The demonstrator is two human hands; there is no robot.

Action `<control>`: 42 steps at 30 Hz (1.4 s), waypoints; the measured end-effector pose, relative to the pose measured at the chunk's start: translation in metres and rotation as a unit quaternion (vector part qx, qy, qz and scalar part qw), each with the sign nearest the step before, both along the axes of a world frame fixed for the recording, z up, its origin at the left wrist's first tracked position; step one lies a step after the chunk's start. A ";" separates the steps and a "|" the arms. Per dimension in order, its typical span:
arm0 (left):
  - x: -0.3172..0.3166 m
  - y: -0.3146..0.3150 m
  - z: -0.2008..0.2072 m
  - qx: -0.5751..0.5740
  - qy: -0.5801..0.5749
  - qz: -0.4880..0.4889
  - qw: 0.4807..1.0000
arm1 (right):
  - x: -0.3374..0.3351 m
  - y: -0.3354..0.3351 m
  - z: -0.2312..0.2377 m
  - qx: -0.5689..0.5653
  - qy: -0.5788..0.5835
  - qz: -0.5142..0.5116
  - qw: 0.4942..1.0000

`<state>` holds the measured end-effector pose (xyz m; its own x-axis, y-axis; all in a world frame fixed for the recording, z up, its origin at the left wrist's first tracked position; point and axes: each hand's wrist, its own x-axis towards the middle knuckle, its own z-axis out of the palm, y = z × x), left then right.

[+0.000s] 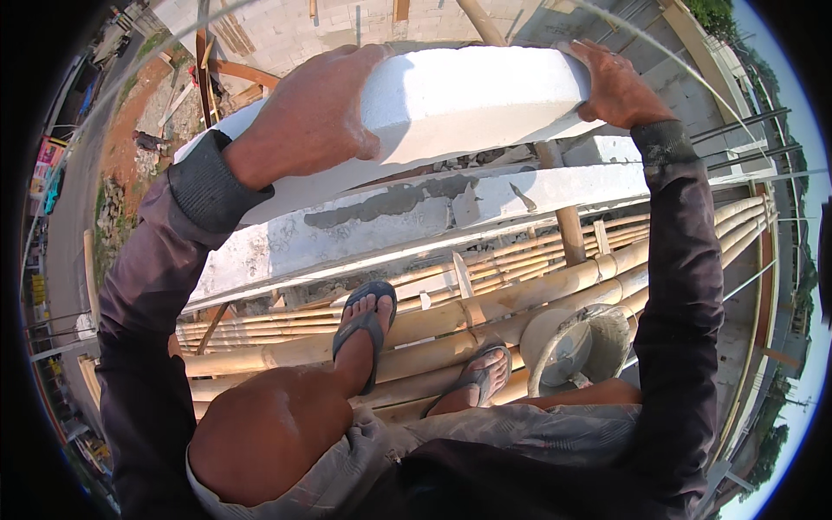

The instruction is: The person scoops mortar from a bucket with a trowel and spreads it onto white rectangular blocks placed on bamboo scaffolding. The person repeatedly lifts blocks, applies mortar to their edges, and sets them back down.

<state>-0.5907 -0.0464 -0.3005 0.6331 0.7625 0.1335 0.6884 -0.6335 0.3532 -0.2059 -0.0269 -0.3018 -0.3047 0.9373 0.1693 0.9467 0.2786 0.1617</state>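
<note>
A white lightweight concrete block [477, 87] is between my two hands at the top of the wall. My left hand [316, 113] grips it at its left part, thumb on the near face and fingers over the top. My right hand [615, 82] wraps round its right end. White surface also shows left of my left hand; whether it belongs to the same block I cannot tell. Nearer to me, a lower course of white blocks [572, 186] carries a smeared patch of grey mortar [394, 204]. The block's underside and far side are hidden.
My sandalled feet stand on bamboo poles [520, 299] with gaps between them. A mortar-stained bucket [576, 351] stands by my right foot. An upright pole [568, 234] rises close to the wall. A cord [667, 52] crosses above. Far below on the left runs a road [78, 217].
</note>
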 end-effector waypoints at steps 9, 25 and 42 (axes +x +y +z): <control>-0.008 0.000 -0.081 -0.023 -0.001 0.049 0.999 | -0.016 0.032 -0.090 -0.127 0.060 0.112 0.984; 0.038 -0.004 -0.180 -0.034 -0.010 0.014 0.999 | 0.028 0.001 -0.156 -0.215 0.027 0.036 0.976; 0.041 0.001 -0.202 -0.035 -0.016 0.002 0.999 | 0.032 0.007 -0.178 -0.250 0.041 0.026 0.967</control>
